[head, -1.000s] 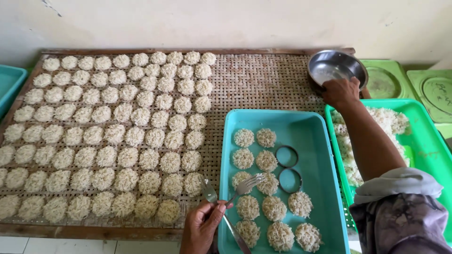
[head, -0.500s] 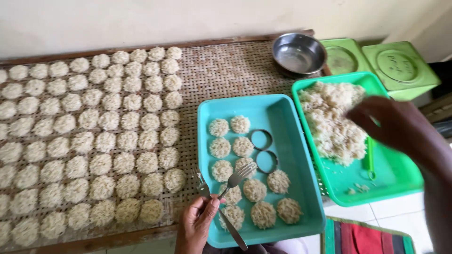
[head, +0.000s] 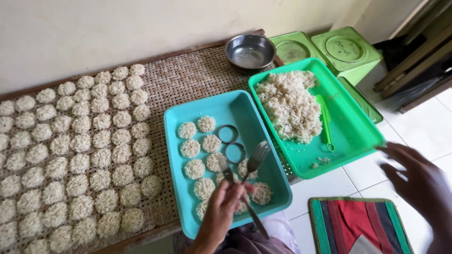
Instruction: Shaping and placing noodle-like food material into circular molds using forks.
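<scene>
Head view: the left hand [head: 221, 211] is closed around the handles of two metal forks [head: 247, 176], held over the near end of the rectangular turquoise plastic tray [head: 214, 106], where round pressed rice cakes [head: 190, 148] and two metal ring moulds [head: 228, 134] lie. The right hand [head: 416, 181] hovers open and empty, fingers spread, beside the green plastic tray [head: 365, 124] of loose cooked rice [head: 289, 106] (a green scoop lies in it). Judging by this, shaping is mid-way; more rice must reach a ring.
</scene>
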